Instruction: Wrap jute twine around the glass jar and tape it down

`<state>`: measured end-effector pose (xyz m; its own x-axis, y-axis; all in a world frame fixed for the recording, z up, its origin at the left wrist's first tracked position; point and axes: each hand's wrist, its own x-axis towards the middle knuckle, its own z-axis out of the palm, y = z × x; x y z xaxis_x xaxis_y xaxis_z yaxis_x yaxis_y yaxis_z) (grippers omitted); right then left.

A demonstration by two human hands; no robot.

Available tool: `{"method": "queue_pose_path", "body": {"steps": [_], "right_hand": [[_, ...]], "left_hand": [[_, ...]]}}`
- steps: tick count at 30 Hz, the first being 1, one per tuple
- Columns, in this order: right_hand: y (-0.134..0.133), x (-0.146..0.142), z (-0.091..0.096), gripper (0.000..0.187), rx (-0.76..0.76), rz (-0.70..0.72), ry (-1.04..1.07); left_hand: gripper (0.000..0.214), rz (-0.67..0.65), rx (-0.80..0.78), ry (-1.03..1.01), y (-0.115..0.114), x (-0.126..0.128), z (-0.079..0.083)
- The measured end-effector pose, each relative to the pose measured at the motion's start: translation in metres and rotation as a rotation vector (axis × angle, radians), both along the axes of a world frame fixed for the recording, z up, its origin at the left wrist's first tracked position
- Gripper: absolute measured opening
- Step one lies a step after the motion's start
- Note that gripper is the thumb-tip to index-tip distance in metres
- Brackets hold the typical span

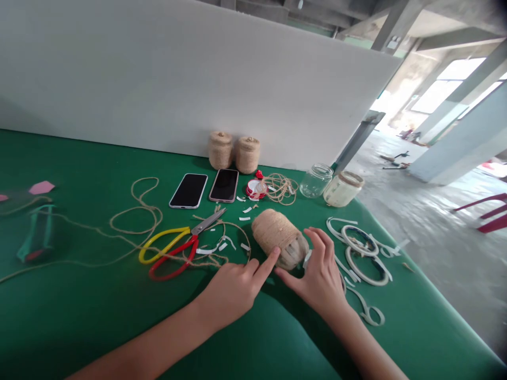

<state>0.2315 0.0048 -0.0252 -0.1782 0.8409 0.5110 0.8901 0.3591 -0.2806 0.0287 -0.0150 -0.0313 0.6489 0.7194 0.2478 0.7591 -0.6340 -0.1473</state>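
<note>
Twine-wrapped jar (274, 228) against left grip (234, 289)

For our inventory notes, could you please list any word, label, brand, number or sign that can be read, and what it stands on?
There is no readable text.
Phones: dark screens, nothing legible.
Twine-wrapped container: no lettering visible.
Tape rolls: any print too small.
</note>
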Motion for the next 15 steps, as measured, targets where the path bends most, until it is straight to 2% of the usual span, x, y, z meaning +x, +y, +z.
{"method": "queue_pose_path", "body": {"steps": [3, 6, 12, 15], "right_hand": [[-0.0005, -0.0018, -0.0017, 0.068, 0.002, 0.091, 0.024], [-0.0007, -0.0026, -0.0018, 0.062, -0.038, 0.079, 0.116], [0.0002, -0.0031, -0.0041, 0.055, -0.25, 0.037, 0.367], [0.0006, -0.0033, -0.0049, 0.048, -0.348, 0.045, 0.428]], "left_hand": [[0.07, -0.006, 0.0, -0.006, -0.0003, 0.0, -0.0002], [0.07, -0.011, -0.006, -0.02, -0.0006, 0.0004, 0.001], [0.074, -0.005, -0.041, -0.036, -0.0011, 0.0013, 0.007], [0.074, -0.009, -0.031, -0.041, -0.0008, 0.001, 0.0087]]}}
